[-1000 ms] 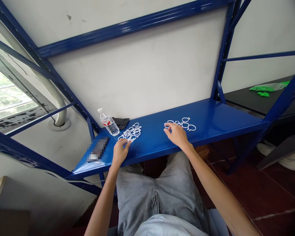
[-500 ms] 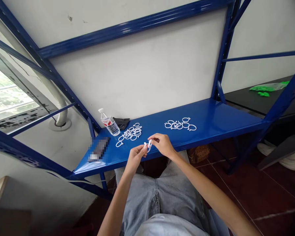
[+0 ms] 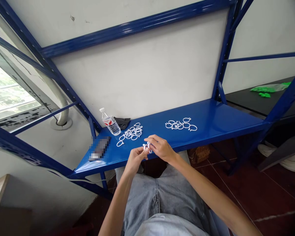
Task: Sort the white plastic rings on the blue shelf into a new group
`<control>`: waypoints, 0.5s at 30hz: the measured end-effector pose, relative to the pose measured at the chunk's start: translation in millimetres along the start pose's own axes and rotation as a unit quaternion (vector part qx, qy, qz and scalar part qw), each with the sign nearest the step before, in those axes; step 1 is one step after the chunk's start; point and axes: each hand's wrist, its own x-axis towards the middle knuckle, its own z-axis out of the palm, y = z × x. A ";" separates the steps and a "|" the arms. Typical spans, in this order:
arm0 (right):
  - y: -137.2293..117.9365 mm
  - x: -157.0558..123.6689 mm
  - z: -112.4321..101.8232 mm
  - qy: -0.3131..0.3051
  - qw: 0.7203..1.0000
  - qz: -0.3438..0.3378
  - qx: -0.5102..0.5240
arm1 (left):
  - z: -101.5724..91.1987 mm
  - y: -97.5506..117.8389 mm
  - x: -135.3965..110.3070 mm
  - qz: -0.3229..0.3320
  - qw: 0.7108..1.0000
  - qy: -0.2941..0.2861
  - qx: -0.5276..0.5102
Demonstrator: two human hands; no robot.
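In front of the table's near edge, a white plastic ring with small end tabs, like a curtain ring, is held between both hands. My left hand pinches it from the left with thumb and fingers. Over its upper right side bends my right hand, fingers pressed against it and covering part of it. Beyond my left hand lies a heap of similar white rings, some overlapping. A second, smaller group of white rings rests farther right on the blue tabletop.
A water bottle stands at the back left, with a black pouch beside it. A partly pixelated phone lies at the left end. Blue frame posts rise around the table. Bright green pieces in a bag lie on a dark surface at right.
My right hand has turned and its fingers have folded farther over the ring, which now shows less. My left hand keeps its pinch. The view has shifted slightly.
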 end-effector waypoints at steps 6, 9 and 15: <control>7.3 1.6 1.7 -0.086 0.989 0.116 0.022 | 3.6 0.0 -2.1 0.006 0.999 -0.035 0.000; 10.3 2.1 0.8 -0.122 0.987 0.106 -0.008 | 5.3 0.8 -3.8 -0.012 0.998 -0.057 -0.005; 12.3 6.1 -5.3 -0.151 0.980 0.118 -0.059 | 19.4 3.8 -2.1 0.019 0.999 -0.047 0.004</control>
